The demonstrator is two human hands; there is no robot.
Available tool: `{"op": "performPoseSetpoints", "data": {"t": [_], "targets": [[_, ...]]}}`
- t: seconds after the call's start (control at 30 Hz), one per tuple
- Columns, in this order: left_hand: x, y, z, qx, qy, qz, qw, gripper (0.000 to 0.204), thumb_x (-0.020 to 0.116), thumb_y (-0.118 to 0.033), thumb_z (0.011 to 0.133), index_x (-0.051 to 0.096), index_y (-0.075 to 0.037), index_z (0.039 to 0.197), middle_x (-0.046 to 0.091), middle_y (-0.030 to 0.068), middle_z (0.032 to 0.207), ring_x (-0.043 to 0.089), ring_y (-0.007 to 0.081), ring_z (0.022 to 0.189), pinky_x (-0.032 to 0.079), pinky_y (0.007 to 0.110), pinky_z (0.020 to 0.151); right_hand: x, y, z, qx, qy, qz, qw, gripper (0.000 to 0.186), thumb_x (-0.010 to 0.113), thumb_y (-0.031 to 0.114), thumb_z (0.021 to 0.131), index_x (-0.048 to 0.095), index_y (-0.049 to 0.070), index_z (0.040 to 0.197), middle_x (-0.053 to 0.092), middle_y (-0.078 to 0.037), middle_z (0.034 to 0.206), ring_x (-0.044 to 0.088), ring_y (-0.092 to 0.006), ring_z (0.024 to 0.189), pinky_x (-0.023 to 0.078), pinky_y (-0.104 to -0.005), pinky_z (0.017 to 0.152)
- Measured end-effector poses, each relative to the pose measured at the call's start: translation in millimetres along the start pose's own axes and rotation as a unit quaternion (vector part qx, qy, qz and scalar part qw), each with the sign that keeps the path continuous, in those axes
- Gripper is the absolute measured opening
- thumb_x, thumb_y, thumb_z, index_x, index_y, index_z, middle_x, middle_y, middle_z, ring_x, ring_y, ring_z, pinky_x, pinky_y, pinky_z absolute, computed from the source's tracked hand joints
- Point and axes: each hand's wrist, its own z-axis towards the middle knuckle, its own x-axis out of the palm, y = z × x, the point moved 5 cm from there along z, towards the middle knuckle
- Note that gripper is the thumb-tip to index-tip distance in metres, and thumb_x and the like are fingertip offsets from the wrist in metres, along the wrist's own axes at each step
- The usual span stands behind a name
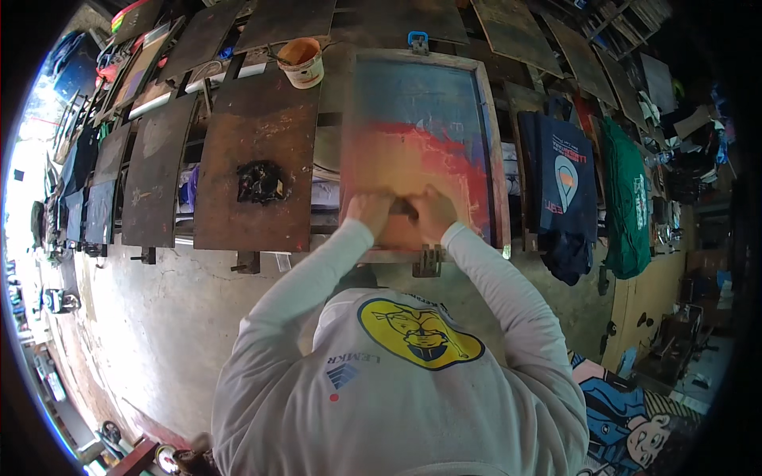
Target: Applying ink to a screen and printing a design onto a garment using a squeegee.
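Observation:
A wood-framed printing screen [494, 151] lies before me, its mesh smeared with blue-grey, red and orange ink. Side by side over its near end are my left hand [371, 213] and my right hand [434, 213]. Both have curled fingers closed on what looks like a squeegee [404, 209], mostly covered by the hands and blurred. A metal hinge clamp [427, 261] grips the frame's near edge, and a blue clip [418, 40] sits at its far edge.
Left of the screen, a brown board [254, 127] carries a crumpled black object [260, 182]. An ink-stained bucket [302, 65] stands at that board's far end. To the right hang a printed navy fabric piece [565, 174] and a green one [627, 198]. More boards [163, 170] line the rack.

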Motion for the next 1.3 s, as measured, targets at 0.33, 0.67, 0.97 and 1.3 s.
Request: {"op": "performPoseSetpoints", "data": {"t": [0.33,0.67,0.97,1.3], "targets": [[36.4,29.0,34.1,-0.046,-0.055,0.168,0.983,0.035,0.051,-0.014,0.091,0.058,0.001,0.122,0.067,0.0191,0.112,0.068,0.0338,0.101,0.059,0.042,0.08,12.9,-30.3,73.0,-0.087,-0.116,0.028,0.989,0.039,0.068,0.009,0.074,0.071,0.015,0.112,0.07,-0.005,0.114,0.061,-0.0304,0.106,0.054,-0.0418,0.089],[-2.0,-30.4,-18.8,-0.045,0.148,0.01,0.988,0.035,0.06,-0.019,0.086,0.055,0.003,0.112,0.066,0.022,0.107,0.069,0.0343,0.098,0.058,0.042,0.079,-5.4,-16.5,20.3,-0.134,0.07,0.038,0.988,0.043,0.069,0.008,0.072,0.073,0.019,0.114,0.072,-0.003,0.106,0.063,-0.027,0.101,0.054,-0.0382,0.087],[4.8,51.9,88.9,-0.101,-0.096,0.046,0.989,0.038,0.056,-0.011,0.089,0.048,0.009,0.121,0.059,0.03,0.124,0.062,0.0396,0.114,0.057,0.04,0.087,-30.4,-30.5,167.1,-0.124,-0.127,-0.097,0.979,0.028,0.059,0.014,0.088,0.075,0.027,0.107,0.066,-0.002,0.127,0.047,-0.0272,0.134,0.02,-0.0522,0.122],[21.9,17.4,87.3,-0.157,0.039,0.062,0.985,0.061,0.059,-0.018,0.089,0.038,0.012,0.138,0.051,0.0359,0.135,0.061,0.0473,0.116,0.055,0.044,0.094,0.3,-61.5,170.7,-0.124,-0.067,-0.143,0.979,0.022,0.06,0.02,0.09,0.073,0.025,0.106,0.062,0.002,0.133,0.045,-0.0253,0.136,0.022,-0.0521,0.122]]}}
